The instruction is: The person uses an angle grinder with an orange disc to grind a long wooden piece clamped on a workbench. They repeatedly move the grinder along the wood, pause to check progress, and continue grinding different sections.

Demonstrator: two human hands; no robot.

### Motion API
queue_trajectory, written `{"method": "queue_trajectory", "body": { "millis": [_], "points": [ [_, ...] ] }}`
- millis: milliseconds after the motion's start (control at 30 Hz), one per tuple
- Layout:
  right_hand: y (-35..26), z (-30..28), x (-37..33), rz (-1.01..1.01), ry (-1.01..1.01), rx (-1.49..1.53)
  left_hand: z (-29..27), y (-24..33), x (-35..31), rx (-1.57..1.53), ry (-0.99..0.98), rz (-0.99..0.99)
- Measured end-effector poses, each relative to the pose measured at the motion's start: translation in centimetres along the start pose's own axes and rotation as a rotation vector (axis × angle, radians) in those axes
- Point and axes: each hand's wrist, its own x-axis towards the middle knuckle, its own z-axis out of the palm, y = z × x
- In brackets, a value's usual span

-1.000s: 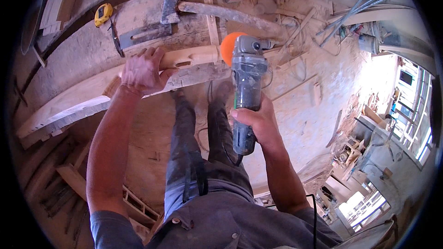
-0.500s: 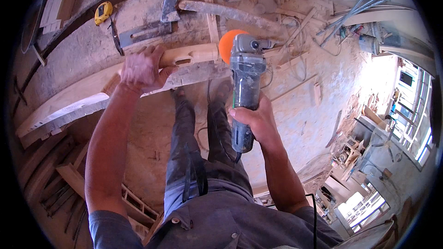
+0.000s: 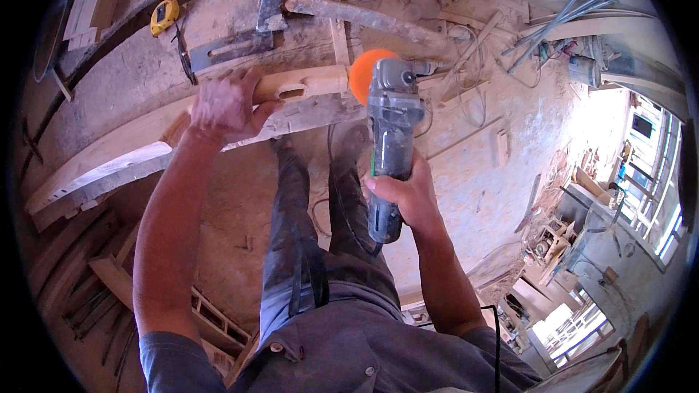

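Observation:
My right hand [image 3: 404, 193] is wrapped round the dark body of an angle grinder [image 3: 394, 127], held upright in the picture with its cord trailing from the lower end. An orange disc [image 3: 366, 76] on the grinder's head is at the right end of a long, pale, shaped piece of wood [image 3: 320, 81]. Whether disc and wood touch, I cannot tell. My left hand [image 3: 226, 104] is closed over that wood, left of an oblong slot cut in it. The wood lies along the near edge of a thick, worn timber bench [image 3: 138, 76].
On the bench lie an axe [image 3: 349, 16], a yellow tape measure [image 3: 164, 17] and a flat metal plate [image 3: 231, 52]. Metal rods [image 3: 568, 18] and loose cable [image 3: 466, 105] are at the far right. Curved timber pieces [image 3: 69, 255] are stacked below the bench at left.
The grinder and my right hand have shifted very slightly to the right in the picture. My left hand keeps its hold on the wood.

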Motion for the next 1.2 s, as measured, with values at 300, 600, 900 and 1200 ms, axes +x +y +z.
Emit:
{"method": "queue_trajectory", "body": {
  "millis": [300,600,900,1200],
  "points": [
    [1.2,0.1,0.7,-0.045,0.027,-0.012,-0.4,-0.1,0.4,-0.055,-0.036,-0.007],
    [1.8,-0.4,-0.1,-0.007,0.042,0.097,-1.4,0.6,1.1,0.026,-0.134,-0.075],
    [3.0,-1.0,0.5,-0.050,-0.007,-0.033,-0.6,-0.2,1.0,0.023,-0.091,-0.032],
    [2.4,-0.8,1.6,-0.097,-0.014,-0.060,-1.6,0.6,1.9,0.019,-0.188,-0.101]
  ]
}}
